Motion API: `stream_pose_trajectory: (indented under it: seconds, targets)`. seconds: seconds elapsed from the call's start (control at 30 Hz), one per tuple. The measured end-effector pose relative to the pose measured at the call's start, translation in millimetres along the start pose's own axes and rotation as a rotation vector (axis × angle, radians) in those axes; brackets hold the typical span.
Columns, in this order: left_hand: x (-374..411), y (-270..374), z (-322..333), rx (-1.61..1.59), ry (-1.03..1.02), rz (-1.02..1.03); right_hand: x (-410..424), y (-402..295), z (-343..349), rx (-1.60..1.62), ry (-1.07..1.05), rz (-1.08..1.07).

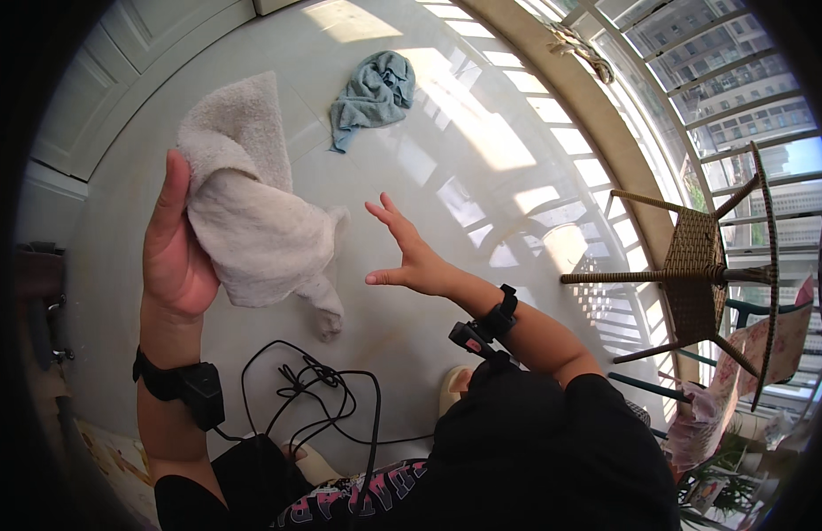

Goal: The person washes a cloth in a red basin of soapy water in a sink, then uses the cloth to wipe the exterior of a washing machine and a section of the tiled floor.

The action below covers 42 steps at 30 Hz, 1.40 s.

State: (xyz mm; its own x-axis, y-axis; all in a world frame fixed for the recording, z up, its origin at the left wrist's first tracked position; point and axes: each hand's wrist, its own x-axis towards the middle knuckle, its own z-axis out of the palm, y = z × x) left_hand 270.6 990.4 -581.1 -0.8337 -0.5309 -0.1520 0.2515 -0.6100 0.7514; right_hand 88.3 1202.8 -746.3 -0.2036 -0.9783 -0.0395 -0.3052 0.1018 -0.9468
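Note:
A white towel (258, 232) hangs loosely folded from my left hand (179, 245), whose thumb points up at the towel's left edge; the fingers are hidden behind the cloth. To the right of the towel, my right hand (411, 255) is in the air with thumb and fingers spread, touching nothing. Farther off on the pale tiled floor lies a crumpled blue-green towel (374, 96). Each forearm wears a black strapped device.
Black cable (318, 391) lies looped near my slippered feet. A round wicker-and-metal table (696, 275) stands at right, beside a cloth-draped chair (769, 345) and potted plants. White cabinet doors (86, 93) are at upper left, barred windows at right.

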Motion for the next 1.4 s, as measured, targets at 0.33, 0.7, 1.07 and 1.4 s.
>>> stream_pose_trajectory:
  seconds: [0.33, 0.7, 1.07, 1.4]
  targets:
    - [-37.6, 27.7, -35.4, 0.156, 0.095, 0.116, 66.7, -20.6, 48.7, 0.255, -0.143, -0.003]
    - [3.2, 21.0, -92.6, 1.151, 0.509, 0.236, 2.1, -76.6, -144.5, -0.66, -0.07, -0.03]
    - [79.2, -25.1, -56.5, 1.01, 0.395, -0.156, -85.7, -29.4, -318.8, -1.592, 0.654, -0.135]
    - [62.7, -184.1, -108.6, 0.776, 0.123, -0.651, -186.8, 154.4, -190.9, -1.213, 0.598, 0.307]
